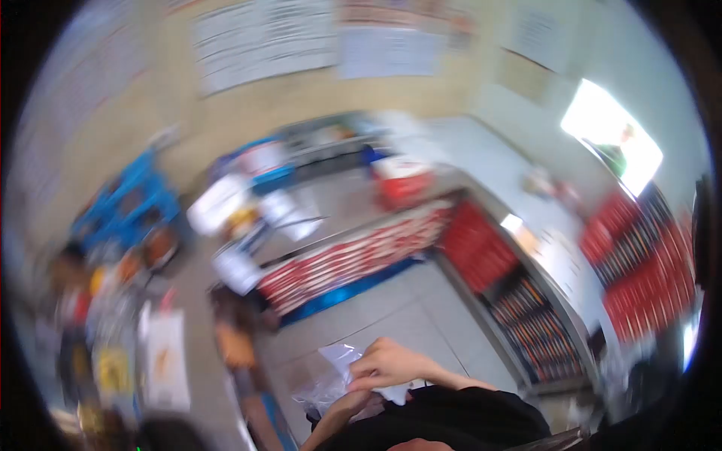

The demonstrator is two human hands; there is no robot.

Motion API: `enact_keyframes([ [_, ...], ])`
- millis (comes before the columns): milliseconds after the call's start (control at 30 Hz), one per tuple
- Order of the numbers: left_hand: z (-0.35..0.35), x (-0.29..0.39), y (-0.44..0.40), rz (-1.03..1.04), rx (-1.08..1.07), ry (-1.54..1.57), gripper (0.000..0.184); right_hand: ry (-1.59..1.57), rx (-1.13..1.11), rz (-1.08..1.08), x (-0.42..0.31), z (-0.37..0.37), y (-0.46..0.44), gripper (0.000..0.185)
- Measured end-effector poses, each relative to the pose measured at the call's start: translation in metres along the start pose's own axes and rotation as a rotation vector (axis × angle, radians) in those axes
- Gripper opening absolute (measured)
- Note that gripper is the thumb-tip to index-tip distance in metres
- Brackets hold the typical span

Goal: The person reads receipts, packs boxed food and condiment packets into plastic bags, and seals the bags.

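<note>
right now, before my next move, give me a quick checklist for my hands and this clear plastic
1. Right hand and left hand close together: ok
2. Clear crinkled plastic at the hands: ok
3. Firm grip by both hands: cannot tell, blurred
4. Anything inside the plastic: cannot tell
5. Red-and-white container away from the hands, on the grey counter: ok
6. Sharp view: not ok, blurred
</note>
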State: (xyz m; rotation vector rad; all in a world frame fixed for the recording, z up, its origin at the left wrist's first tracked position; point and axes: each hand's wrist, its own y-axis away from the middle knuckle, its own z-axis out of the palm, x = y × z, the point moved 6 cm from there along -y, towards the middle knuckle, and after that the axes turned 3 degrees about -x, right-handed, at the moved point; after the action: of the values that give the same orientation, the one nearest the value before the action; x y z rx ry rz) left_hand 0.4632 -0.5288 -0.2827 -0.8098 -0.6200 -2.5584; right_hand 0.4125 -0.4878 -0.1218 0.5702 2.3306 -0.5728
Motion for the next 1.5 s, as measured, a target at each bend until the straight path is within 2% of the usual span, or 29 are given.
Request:
enact_keyframes([
  [67,0.012,-0.001,-0.051,-0.175,-0.107,-0.055,0.046,-0.03,0.17,0.199,0.013,-0.032,0.041,0.031],
  [133,0.02,-0.008,-0.101,-0.334,-0.205,-0.124,0.043,0.058,0.373,0.314,0.034,-0.039,0.083,0.029],
  [200,0.03,-0.019,-0.146,-0.455,-0.3,-0.188,0.04,0.004,0.398,0.475,0.064,-0.03,0.12,0.029],
  [267,0.047,-0.028,-0.194,-0.551,-0.372,-0.227,0.037,0.116,0.483,0.495,0.084,-0.032,0.149,0.028],
  [333,0.077,-0.038,-0.243,-0.605,-0.43,-0.249,0.035,0.027,0.515,0.561,0.081,-0.057,0.185,0.027],
  [467,0.135,-0.041,-0.362,-0.532,-0.532,-0.276,0.032,0.276,0.679,0.645,0.097,-0.144,0.255,0.018],
  [533,0.172,-0.016,-0.423,-0.385,-0.591,-0.3,0.034,0.416,1.222,0.619,0.099,-0.192,0.32,0.013],
  [567,0.192,0.002,-0.45,-0.299,-0.628,-0.307,0.039,0.476,1.422,0.771,0.111,-0.2,0.361,0.015],
  [600,0.216,0.025,-0.472,-0.147,-0.681,-0.298,0.051,0.527,1.623,0.928,0.123,-0.207,0.402,0.019],
  [633,0.231,0.04,-0.494,-0.142,-0.731,-0.409,0.059,0.283,1.848,0.94,0.137,-0.227,0.434,0.025],
  [667,0.244,0.051,-0.512,-0.16,-0.729,-0.402,0.059,-0.001,2.064,0.951,0.151,-0.235,0.461,0.032],
  [700,0.264,0.064,-0.529,-0.137,-0.796,-0.445,0.06,-0.008,2.071,0.968,0.159,-0.251,0.481,0.032],
  [767,0.298,0.084,-0.557,-0.138,-0.903,-0.558,0.061,-0.417,1.939,0.933,0.19,-0.27,0.508,0.038],
  [800,0.307,0.089,-0.573,-0.136,-0.945,-0.601,0.061,-0.479,1.842,0.863,0.199,-0.285,0.514,0.035],
  [867,0.318,0.098,-0.607,-0.04,-0.877,-0.712,0.057,-0.595,1.813,0.681,0.214,-0.325,0.51,0.031],
  [900,0.322,0.103,-0.623,-0.067,-0.859,-0.72,0.057,-0.526,1.877,0.687,0.224,-0.339,0.52,0.029],
  [967,0.327,0.123,-0.659,0.151,-0.695,-0.891,0.057,-0.428,1.983,0.666,0.243,-0.375,0.531,0.026],
  [1000,0.332,0.13,-0.672,0.115,-0.666,-0.895,0.057,-0.337,1.95,0.756,0.251,-0.392,0.538,0.025],
  [1067,0.35,0.158,-0.694,0.251,-0.609,-0.938,0.058,-0.384,1.911,0.543,0.269,-0.437,0.54,0.025],
  [1200,0.359,0.182,-0.757,0.213,-0.568,-0.924,0.061,-0.436,1.837,0.482,0.308,-0.5,0.561,0.028],
  [1233,0.37,0.187,-0.77,0.149,-0.581,-0.772,0.062,-0.447,1.81,0.494,0.317,-0.514,0.569,0.029],
  [1333,0.384,0.197,-0.816,0.072,-0.565,-0.679,0.061,-0.518,1.783,0.448,0.352,-0.561,0.591,0.032],
  [1500,0.392,0.206,-0.883,0.041,-0.517,-0.664,0.062,-0.597,1.768,0.45,0.399,-0.608,0.621,0.035],
])
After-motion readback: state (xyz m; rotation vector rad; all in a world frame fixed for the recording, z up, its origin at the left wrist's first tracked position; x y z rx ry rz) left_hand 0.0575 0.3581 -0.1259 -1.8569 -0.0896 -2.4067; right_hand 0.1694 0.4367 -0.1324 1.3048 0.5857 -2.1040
